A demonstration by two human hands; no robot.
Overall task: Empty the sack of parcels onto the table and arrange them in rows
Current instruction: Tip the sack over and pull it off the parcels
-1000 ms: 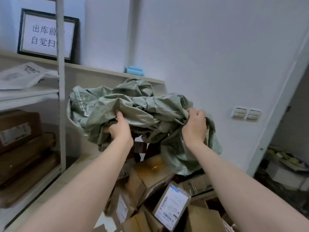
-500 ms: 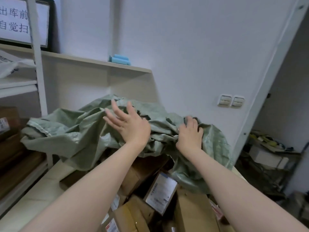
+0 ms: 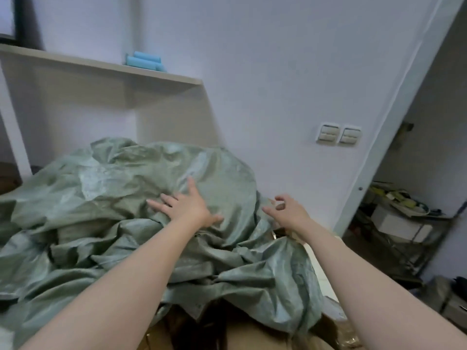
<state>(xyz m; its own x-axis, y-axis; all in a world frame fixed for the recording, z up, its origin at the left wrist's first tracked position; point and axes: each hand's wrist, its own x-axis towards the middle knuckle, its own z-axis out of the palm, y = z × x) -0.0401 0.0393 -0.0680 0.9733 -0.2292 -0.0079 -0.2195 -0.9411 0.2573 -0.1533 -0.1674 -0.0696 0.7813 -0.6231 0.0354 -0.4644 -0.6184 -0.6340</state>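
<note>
A crumpled green woven sack (image 3: 126,198) lies spread over the pile of parcels and hides most of them. Brown cardboard parcels (image 3: 252,334) show only at the bottom edge, under the sack's hem. My left hand (image 3: 187,205) lies flat on top of the sack with its fingers spread. My right hand (image 3: 285,210) hovers just off the sack's right side, fingers loosely curled around nothing.
A pale wall shelf (image 3: 101,64) carries blue rolls (image 3: 145,61) at the back. Two wall switches (image 3: 338,135) sit to the right. Beyond a white door frame (image 3: 394,117), a wire rack (image 3: 404,223) holds clutter.
The sack has dropped from the air onto the parcels and now covers them. My left hand went flat on it. My right hand let go of the sack.
</note>
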